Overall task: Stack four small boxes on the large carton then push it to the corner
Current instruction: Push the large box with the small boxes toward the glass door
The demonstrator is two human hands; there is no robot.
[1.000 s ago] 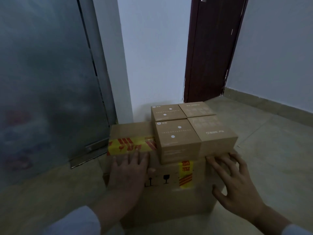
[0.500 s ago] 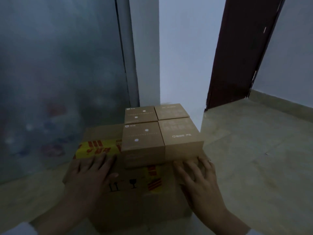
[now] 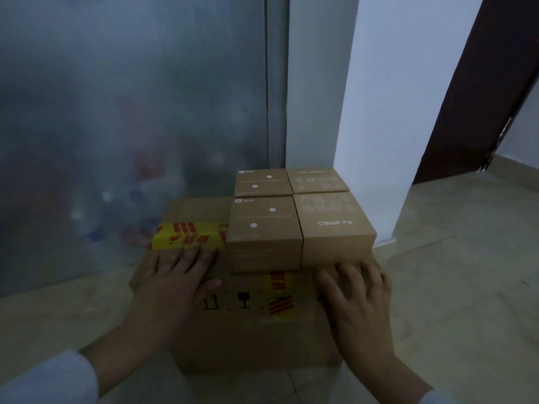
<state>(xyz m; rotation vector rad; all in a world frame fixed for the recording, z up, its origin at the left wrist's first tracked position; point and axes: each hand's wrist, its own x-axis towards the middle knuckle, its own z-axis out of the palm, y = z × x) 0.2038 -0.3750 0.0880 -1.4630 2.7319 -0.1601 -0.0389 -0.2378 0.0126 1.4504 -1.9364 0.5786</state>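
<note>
A large brown carton (image 3: pixel 250 333) with yellow-and-red tape sits on the floor. Several small brown boxes stand in a square block on the right part of its top: front left (image 3: pixel 264 228), front right (image 3: pixel 332 223), back left (image 3: pixel 262 182), back right (image 3: pixel 316 179). My left hand (image 3: pixel 175 281) lies flat on the carton's front top edge, fingers spread over the tape. My right hand (image 3: pixel 355 293) presses flat on the front right edge, just below the front right box. Neither hand grips anything.
A frosted glass door (image 3: pixel 131 126) with a grey metal frame (image 3: pixel 275 83) stands behind the carton on the left. A white wall (image 3: pixel 364 97) meets it just behind the boxes. A dark wooden door (image 3: pixel 481 97) is at the right. Tiled floor (image 3: pixel 466 287) spreads to the right.
The carton with its boxes has slid forward and left toward the corner of glass door and wall. Both hands stayed flat on its front edge. The dark door has shifted right in view.
</note>
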